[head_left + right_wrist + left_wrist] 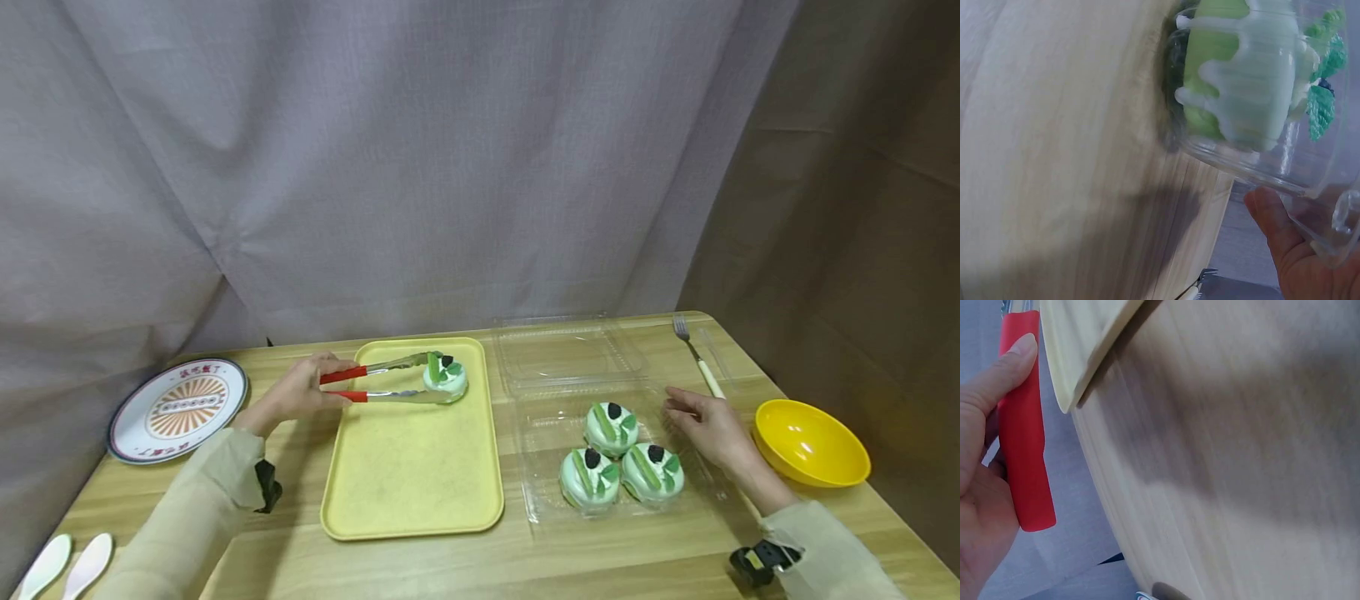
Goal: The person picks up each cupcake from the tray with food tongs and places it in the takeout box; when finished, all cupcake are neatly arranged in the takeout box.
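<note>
My left hand holds a pair of tongs by their red handles; in the left wrist view the thumb lies along one red handle. The tong tips stand on both sides of a small mint-green cake, topped with a dark berry and green leaves, at the upper right of the yellow tray. My right hand grips the right edge of a clear plastic container. Three similar cakes sit inside the container. Its rim partly covers the fingers in the right wrist view.
The container's clear lid lies folded back behind it. A fork and a yellow bowl are at the right. On the left are a patterned plate and two pale spoons. Grey curtain hangs behind the table.
</note>
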### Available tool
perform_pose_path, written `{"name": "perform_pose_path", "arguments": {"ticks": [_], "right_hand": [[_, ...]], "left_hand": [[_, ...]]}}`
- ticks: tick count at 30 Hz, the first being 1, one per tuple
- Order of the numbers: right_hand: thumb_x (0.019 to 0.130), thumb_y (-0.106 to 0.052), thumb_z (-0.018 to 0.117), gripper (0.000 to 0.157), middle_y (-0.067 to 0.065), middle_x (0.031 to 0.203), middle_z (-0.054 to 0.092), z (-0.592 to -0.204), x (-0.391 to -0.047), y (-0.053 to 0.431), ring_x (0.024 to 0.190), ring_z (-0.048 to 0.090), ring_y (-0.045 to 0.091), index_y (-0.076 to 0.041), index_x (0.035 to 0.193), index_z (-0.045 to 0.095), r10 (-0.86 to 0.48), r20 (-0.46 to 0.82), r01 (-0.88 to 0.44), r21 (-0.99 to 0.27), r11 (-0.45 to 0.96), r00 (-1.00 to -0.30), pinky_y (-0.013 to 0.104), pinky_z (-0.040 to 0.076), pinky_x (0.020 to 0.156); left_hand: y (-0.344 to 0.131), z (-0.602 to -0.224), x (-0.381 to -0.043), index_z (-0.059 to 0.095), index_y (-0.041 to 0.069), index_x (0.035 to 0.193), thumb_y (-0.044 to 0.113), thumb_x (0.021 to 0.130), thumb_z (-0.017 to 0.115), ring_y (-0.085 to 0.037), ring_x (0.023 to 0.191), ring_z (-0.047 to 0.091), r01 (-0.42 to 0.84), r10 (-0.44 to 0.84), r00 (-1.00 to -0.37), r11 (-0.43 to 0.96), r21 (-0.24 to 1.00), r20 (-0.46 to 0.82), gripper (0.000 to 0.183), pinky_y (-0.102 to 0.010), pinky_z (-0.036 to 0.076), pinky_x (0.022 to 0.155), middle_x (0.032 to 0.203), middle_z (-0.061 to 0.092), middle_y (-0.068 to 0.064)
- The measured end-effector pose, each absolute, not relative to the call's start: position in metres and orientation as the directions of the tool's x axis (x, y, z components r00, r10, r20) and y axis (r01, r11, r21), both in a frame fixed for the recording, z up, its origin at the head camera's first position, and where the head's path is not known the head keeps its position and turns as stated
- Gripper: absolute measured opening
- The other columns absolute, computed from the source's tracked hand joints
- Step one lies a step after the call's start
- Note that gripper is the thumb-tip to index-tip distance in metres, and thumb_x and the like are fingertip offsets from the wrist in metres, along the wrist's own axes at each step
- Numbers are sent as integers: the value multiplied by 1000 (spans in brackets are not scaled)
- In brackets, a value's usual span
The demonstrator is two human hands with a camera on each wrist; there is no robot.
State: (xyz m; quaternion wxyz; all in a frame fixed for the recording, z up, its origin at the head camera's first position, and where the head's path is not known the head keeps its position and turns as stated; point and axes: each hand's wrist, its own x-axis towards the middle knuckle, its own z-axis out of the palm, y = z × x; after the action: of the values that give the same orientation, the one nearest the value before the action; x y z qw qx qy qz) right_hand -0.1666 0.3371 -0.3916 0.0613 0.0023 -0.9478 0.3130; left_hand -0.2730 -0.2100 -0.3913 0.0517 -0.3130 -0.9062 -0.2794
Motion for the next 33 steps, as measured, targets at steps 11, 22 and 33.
{"name": "perform_pose_path", "arguments": {"ticks": [11, 22, 33], "right_hand": [[93, 8, 52, 38, 38, 116, 61, -393, -165, 337, 102, 64, 46, 22, 129, 48, 10, 133, -72, -594, 801, -991, 34, 58, 73], [93, 7, 53, 38, 37, 116, 62, -394, -165, 336, 103, 64, 45, 21, 128, 48, 15, 131, -66, -589, 806, -991, 36, 57, 74], [93, 8, 52, 38, 38, 116, 61, -392, -167, 337, 103, 64, 46, 22, 128, 48, 10, 147, -80, -587, 805, -989, 37, 57, 74]], "left_hand": [[-211, -392, -286, 63, -6, 123, 10, 73, 84, -39, 105, 60, 561, 554, -815, 677, 477, 171, 56, -53, 48, 90, 113, 62, -22], [-209, -391, -288, 65, -4, 121, 13, 74, 84, -34, 99, 61, 589, 580, -795, 671, 450, 177, 53, -46, 50, 85, 110, 63, -18], [-207, -398, -263, 70, 1, 117, 16, 72, 85, -19, 74, 52, 583, 495, -812, 710, 396, 308, 50, -25, 40, 64, 91, 64, -10]]}}
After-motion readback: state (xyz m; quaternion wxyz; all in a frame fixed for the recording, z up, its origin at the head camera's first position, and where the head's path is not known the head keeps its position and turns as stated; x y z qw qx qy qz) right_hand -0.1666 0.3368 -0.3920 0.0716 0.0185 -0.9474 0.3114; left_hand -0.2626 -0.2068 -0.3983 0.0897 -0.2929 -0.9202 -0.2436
